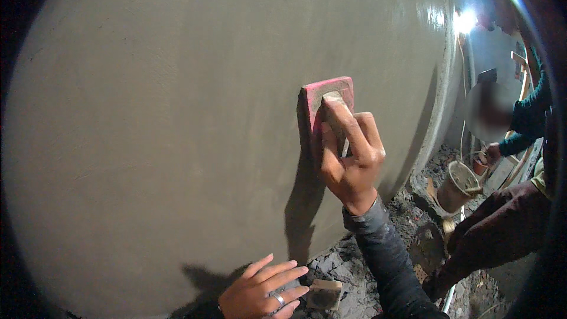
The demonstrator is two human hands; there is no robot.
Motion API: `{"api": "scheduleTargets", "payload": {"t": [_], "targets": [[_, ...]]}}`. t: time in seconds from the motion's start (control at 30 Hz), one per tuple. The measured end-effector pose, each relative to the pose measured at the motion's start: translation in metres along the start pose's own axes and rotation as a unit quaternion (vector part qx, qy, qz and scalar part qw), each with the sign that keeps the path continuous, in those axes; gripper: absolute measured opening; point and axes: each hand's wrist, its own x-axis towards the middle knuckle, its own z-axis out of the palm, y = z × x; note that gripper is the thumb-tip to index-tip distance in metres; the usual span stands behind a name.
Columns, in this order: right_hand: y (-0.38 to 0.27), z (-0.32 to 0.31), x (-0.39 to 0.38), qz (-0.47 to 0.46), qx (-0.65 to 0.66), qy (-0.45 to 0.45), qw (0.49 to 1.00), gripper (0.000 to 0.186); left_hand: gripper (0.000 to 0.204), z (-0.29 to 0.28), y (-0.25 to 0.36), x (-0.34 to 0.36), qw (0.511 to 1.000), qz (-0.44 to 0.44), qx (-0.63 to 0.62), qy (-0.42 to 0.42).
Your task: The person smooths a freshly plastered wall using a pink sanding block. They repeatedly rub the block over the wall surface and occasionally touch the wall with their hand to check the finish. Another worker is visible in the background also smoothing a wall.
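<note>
My right hand (353, 156) is wrapped round the handle of a pink-edged plastering float (331, 87). The float stands upright against the grey plastered wall (177, 112), its face to the smooth, damp-looking surface. Dark shadows of the float and arm fall on the plaster to their left. Low down, my left hand (266, 288) has its fingers spread and holds nothing; a ring is on one finger. Whether that hand touches the wall, I cannot tell. Close to its fingertips a small block (324, 293) lies on the rubble.
Broken rubble (354, 260) covers the ground along the wall's foot. To the right stands a mortar-smeared bucket (456, 186), near a co-worker's dark trousers (502, 230) and hand (492, 152). A bright lamp (465, 22) shines beyond the wall's right edge, with a cable hanging below.
</note>
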Motion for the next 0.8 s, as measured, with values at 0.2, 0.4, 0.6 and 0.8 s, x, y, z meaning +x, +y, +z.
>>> {"api": "scheduleTargets", "payload": {"t": [0.2, 0.4, 0.6, 0.8], "targets": [[-0.028, -0.034, -0.001, 0.030, -0.011, 0.005, 0.999, 0.050, 0.025, 0.004, 0.025, -0.017, 0.997, 0.014, -0.022, 0.074], [-0.026, -0.027, 0.010, 0.032, -0.020, -0.014, 0.999, 0.048, 0.034, -0.008, 0.024, -0.007, 0.998, -0.008, 0.001, -0.069], [-0.030, -0.034, 0.013, 0.009, -0.021, 0.008, 1.000, 0.050, 0.034, -0.010, 0.034, -0.006, 0.997, -0.022, 0.012, -0.080], [-0.019, -0.020, -0.013, 0.044, 0.001, -0.034, 0.998, 0.049, 0.034, 0.003, 0.022, -0.003, 0.996, -0.009, -0.008, -0.091]]}}
